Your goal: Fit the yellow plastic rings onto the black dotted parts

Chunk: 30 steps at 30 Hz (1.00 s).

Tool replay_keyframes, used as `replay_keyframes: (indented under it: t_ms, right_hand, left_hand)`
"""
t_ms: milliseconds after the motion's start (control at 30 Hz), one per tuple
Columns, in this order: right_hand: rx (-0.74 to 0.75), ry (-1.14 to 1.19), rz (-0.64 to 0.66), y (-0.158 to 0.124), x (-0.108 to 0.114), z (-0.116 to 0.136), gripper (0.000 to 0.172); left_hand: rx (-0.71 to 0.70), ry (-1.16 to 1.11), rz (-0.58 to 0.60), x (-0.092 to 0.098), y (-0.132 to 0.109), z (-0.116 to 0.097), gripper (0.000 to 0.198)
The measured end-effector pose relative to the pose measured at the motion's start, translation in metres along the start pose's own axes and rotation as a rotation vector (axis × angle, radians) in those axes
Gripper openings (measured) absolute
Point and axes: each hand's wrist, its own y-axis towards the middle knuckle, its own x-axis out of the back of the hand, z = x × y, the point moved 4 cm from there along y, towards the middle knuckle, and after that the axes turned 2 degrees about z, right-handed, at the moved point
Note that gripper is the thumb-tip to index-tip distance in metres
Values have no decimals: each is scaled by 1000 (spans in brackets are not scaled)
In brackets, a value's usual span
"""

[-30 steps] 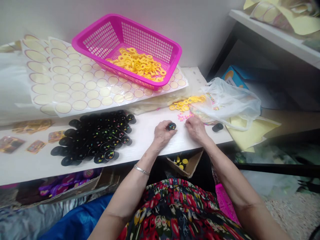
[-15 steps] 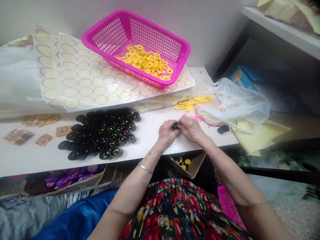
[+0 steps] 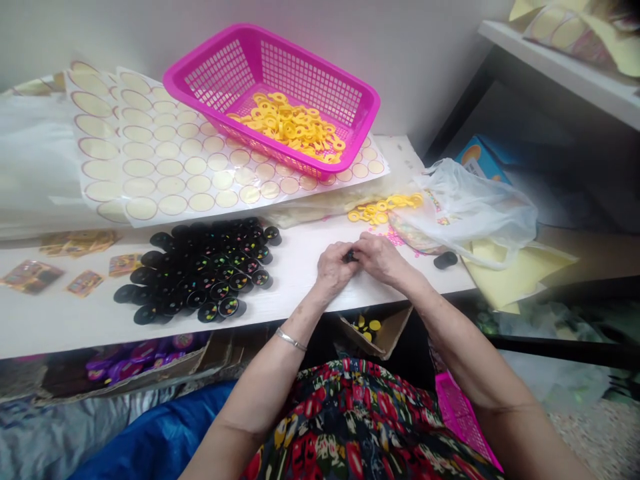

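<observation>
Above the front of the white table, my two hands meet around a small black round piece (image 3: pixel 349 255), largely covered by fingers. My left hand (image 3: pixel 334 268) is closed on its left side. From the right, the bent fingers of my right hand (image 3: pixel 379 259) pinch at the same piece. Left of them stands a dense group of black spool-shaped pieces (image 3: pixel 220 290) with coloured specks on their round faces. One more black spool-shaped piece (image 3: pixel 445 260) lies right of my hands. Small pink bits (image 3: pixel 393 235) are scattered just beyond my right hand.
A pink basket (image 3: pixel 370 110) with yellow rings (image 3: pixel 287 123) stands on sticker sheets (image 3: pixel 173 183). More yellow rings (image 3: pixel 380 209) lie by a white plastic bag (image 3: pixel 480 207). Small printed packets (image 3: pixel 85 283) lie far left. Below the table edge are boxes with yellow (image 3: pixel 374 325) and purple pieces (image 3: pixel 127 369).
Both hands stay together at the same spot, with small finger movements around the black piece. Less of the piece shows now. The view has shifted slightly.
</observation>
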Motion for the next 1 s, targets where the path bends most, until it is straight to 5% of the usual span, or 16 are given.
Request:
replay_keyframes:
  t_ms: [133,267,533,1000]
  right_hand:
    - [-90,264,-204,7,9,-30,13]
    - [-321,131,-383,18,14,-66,13]
    - [-372,-58,-276,33,4,-69,22]
    - [-148,-321,-175,83,-8,-45,27]
  left_hand:
    - [7,-21,-20,-1,0,4,25]
    - [13,-55,-21,-2,0,9,31]
    - [53,-96,-62,-4,-1,14,38]
    - [35,-25,-8,-4,0,11,36]
